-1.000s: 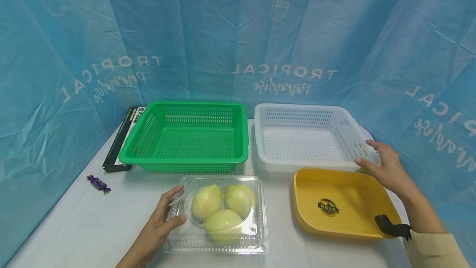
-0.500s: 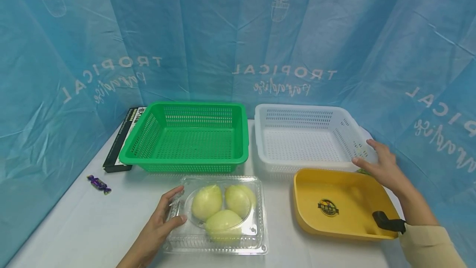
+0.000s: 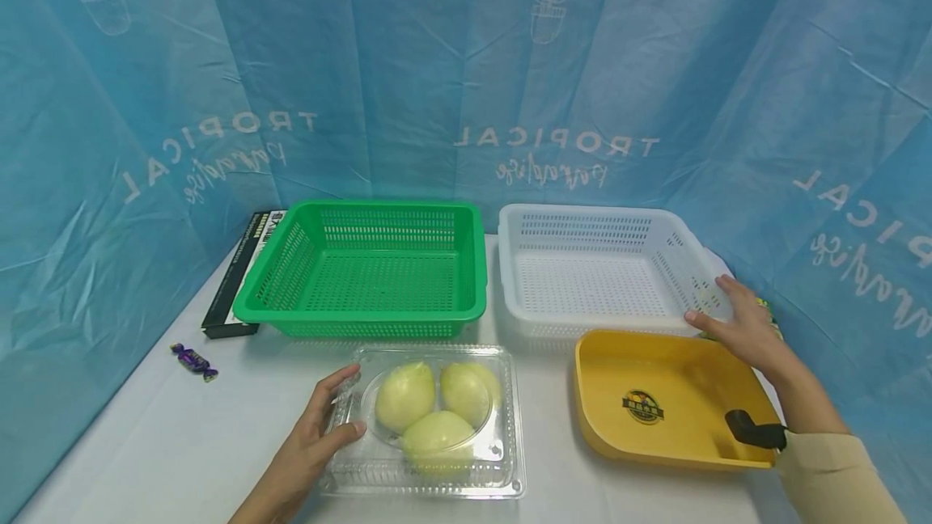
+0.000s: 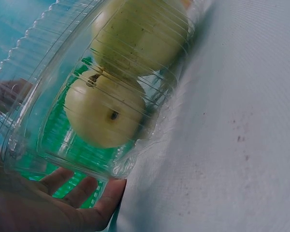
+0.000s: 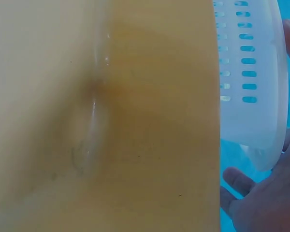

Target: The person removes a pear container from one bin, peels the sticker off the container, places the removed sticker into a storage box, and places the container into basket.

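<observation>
My left hand rests at the left end of a clear plastic clamshell box. Its thumb lies over the lid; in the left wrist view, spread fingertips touch the box's side. Inside are three pale yellow-green round fruits, two of them showing in that view. Over at the right, my right hand lies against the near right corner of a white perforated basket, thumb and forefinger apart along the rim. The right wrist view shows loose fingers beside the basket wall.
Close in front of the right hand stands a yellow tray under the forearm. A green perforated basket sits behind the box. To its left are a black and white carton and a purple wrapped candy. A green printed package peeks out behind the right hand.
My right hand and sleeve have shifted slightly left and nearer, and more of the green package shows behind them. The left hand, box and baskets stay put.
</observation>
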